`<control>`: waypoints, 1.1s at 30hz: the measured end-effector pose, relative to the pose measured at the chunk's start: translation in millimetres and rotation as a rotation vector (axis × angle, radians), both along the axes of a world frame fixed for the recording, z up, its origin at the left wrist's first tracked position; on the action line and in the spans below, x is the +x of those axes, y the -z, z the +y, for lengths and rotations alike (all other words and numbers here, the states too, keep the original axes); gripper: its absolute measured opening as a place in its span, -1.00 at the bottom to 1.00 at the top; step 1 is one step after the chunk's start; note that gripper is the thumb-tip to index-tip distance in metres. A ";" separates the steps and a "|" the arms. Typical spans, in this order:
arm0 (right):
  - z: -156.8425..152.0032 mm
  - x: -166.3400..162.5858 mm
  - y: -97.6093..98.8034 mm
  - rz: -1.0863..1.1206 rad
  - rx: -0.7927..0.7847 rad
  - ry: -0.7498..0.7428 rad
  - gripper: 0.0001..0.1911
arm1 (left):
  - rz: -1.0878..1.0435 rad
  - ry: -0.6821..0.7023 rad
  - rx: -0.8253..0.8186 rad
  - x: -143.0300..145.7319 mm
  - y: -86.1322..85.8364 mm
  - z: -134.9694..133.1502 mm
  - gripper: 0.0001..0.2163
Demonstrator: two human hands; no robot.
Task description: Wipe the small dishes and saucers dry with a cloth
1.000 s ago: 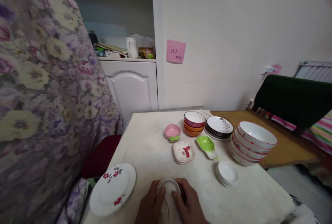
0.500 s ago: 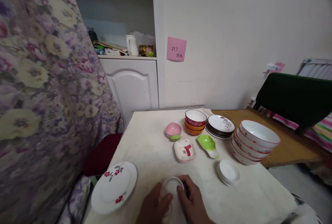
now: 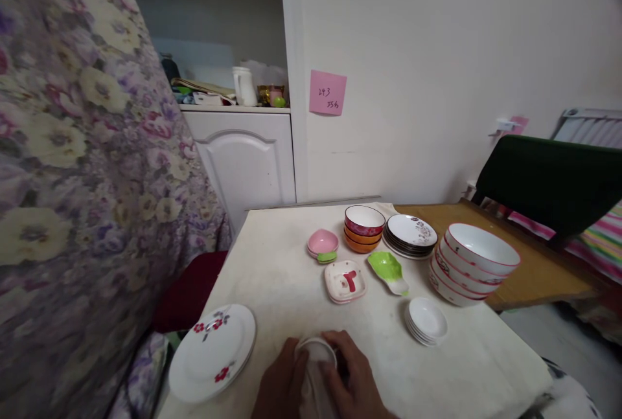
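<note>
At the near edge of the pale table [image 3: 272,263], both my hands are wrapped round a small white dish [image 3: 315,349] with a pale cloth [image 3: 315,393] bunched against it. My left hand [image 3: 280,385] grips its left side with the cloth. On the dish's right rim, my right hand [image 3: 354,377] has its fingers curled. A white plate with red flowers [image 3: 212,351] lies just left of my hands.
Further back stand a stack of small white saucers [image 3: 426,320], a red-marked square dish [image 3: 345,282], a green leaf dish [image 3: 387,271], a pink dish [image 3: 322,244], stacked red and orange bowls [image 3: 363,228], dark-rimmed plates [image 3: 410,235] and large red-rimmed bowls [image 3: 473,263]. A floral curtain [image 3: 72,166] hangs on the left.
My hands and the dish have shifted slightly on the table, the fingers working round the rim. Everything else stays where it was.
</note>
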State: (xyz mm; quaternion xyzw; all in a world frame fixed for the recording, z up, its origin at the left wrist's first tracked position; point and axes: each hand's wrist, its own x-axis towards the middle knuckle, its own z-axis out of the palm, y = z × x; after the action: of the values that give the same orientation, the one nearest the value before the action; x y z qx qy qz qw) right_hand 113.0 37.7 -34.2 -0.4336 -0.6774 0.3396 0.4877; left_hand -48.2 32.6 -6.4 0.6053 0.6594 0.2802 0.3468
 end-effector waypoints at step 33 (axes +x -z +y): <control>-1.1 -0.4 -0.1 0.013 -0.010 0.050 -0.71 | -0.083 0.010 0.033 7.4 -7.9 -1.4 -0.76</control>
State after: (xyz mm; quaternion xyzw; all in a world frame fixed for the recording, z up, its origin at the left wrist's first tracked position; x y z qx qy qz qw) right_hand 112.7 36.6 -34.1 -0.4504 -0.6614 0.3335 0.4984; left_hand -40.8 31.2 1.5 0.6022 0.6367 0.3141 0.3652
